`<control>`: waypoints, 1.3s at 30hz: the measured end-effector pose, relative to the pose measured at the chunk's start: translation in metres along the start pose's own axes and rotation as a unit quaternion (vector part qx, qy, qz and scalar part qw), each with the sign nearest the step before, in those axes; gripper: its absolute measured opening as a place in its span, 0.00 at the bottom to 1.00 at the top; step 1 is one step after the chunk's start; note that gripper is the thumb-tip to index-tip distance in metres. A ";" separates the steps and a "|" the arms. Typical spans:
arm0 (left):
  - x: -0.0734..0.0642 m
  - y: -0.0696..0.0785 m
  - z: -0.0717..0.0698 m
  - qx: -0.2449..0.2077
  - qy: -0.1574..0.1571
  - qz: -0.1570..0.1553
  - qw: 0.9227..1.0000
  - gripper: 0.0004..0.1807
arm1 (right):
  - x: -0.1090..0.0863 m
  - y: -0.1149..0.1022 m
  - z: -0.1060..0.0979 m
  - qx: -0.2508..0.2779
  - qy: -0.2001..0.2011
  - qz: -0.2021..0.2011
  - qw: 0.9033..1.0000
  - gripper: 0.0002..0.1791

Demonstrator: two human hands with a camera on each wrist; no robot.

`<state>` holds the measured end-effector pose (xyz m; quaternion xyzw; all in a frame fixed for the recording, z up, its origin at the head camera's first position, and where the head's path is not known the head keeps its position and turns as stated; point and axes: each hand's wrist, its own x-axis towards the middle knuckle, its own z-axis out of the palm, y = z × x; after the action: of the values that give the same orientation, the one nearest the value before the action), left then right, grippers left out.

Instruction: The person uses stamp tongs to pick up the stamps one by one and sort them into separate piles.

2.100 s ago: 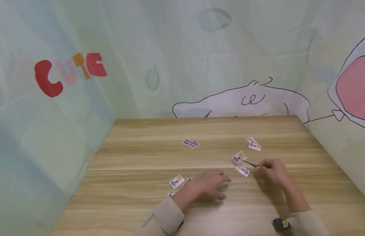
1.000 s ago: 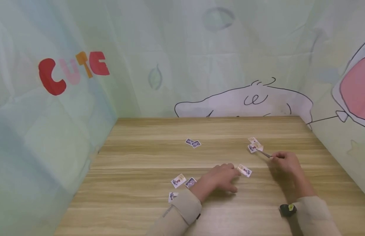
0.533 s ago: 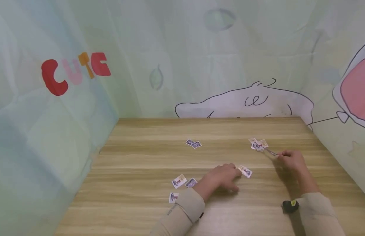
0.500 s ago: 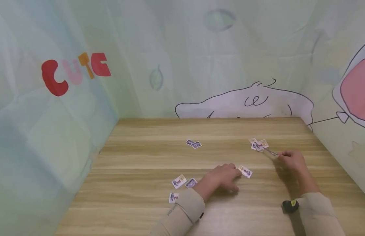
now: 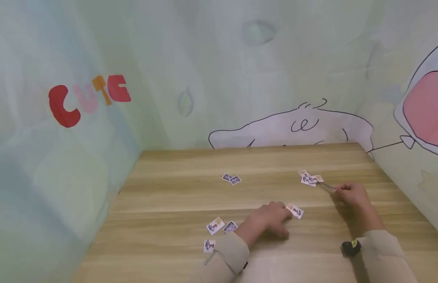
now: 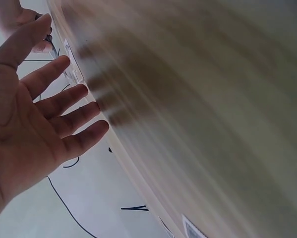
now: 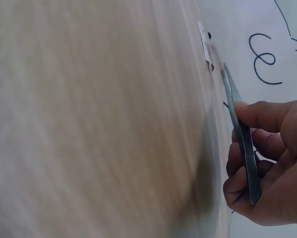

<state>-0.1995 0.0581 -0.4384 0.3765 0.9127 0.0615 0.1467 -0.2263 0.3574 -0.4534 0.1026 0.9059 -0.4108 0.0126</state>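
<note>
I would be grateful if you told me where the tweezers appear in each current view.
Head: the tweezers are right of centre, between overlapping cards and the right hand.
Left wrist: small, near the top-left corner, partly visible beyond the left hand.
Right wrist: right of centre, large, running steeply up the picture.
Shared landmark: the right hand, holding them in all three.

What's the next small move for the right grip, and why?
Probably bring the tweezers, held in the right grip, toward the lone card beside the left grip: three similar pale cards already overlap at far right, while this one lies apart.
</note>
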 end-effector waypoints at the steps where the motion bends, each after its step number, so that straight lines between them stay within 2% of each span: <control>1: -0.001 0.001 0.001 -0.001 0.000 -0.004 1.000 0.30 | -0.001 -0.001 0.000 0.000 -0.003 0.000 1.000 0.14; 6: -0.006 0.007 0.010 0.004 -0.008 -0.013 1.000 0.34 | -0.012 -0.002 -0.001 -0.025 -0.012 -0.008 1.000 0.13; 10: -0.009 0.010 0.014 0.014 -0.008 -0.011 1.000 0.34 | -0.021 -0.004 -0.003 -0.049 -0.008 0.006 0.999 0.12; 16: -0.009 0.007 0.013 0.031 -0.005 -0.009 0.999 0.34 | -0.028 -0.009 -0.005 -0.056 0.008 0.003 0.998 0.13; 27: -0.006 0.002 0.000 0.018 -0.008 -0.015 1.000 0.33 | -0.041 -0.021 -0.006 -0.052 0.029 -0.013 0.998 0.14; 34: -0.001 0.006 0.006 0.055 -0.019 -0.019 0.998 0.32 | -0.055 -0.025 -0.003 -0.048 0.009 -0.010 0.999 0.15; 39: 0.001 0.006 0.006 0.060 -0.013 -0.023 0.998 0.33 | -0.058 -0.029 0.001 -0.056 0.001 -0.035 0.998 0.14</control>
<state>-0.1941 0.0634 -0.4432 0.3643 0.9211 -0.0015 0.1371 -0.1750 0.3274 -0.4260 0.0703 0.9304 -0.3599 0.0024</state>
